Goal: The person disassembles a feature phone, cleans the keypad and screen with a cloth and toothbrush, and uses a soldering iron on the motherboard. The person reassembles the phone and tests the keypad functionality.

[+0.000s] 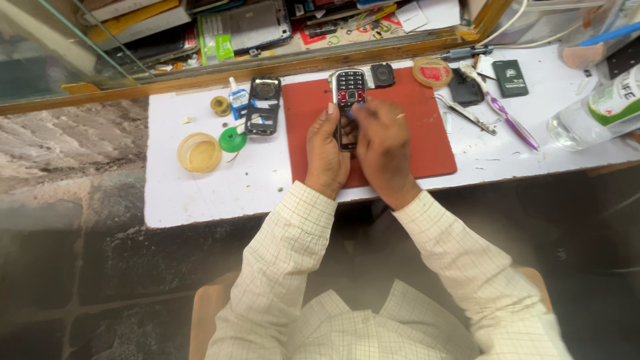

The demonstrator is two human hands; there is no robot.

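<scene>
A small phone body (346,130) lies on a red mat (427,127) between my two hands. My left hand (325,152) grips its left side. My right hand (383,148) rests over its right side with the fingers closed on it, perhaps around a small tool that I cannot make out. A keypad front panel (350,87) with a red centre lies on the mat just beyond the hands. Much of the phone body is hidden by my fingers.
A black phone frame (263,107), a glue bottle (237,99), a green cap (233,140) and a yellow lid (199,152) sit left of the mat. Tweezers (465,113), a purple toothbrush (510,120), a dark battery (511,77), a tape roll (432,71) and a plastic bottle (597,110) lie right.
</scene>
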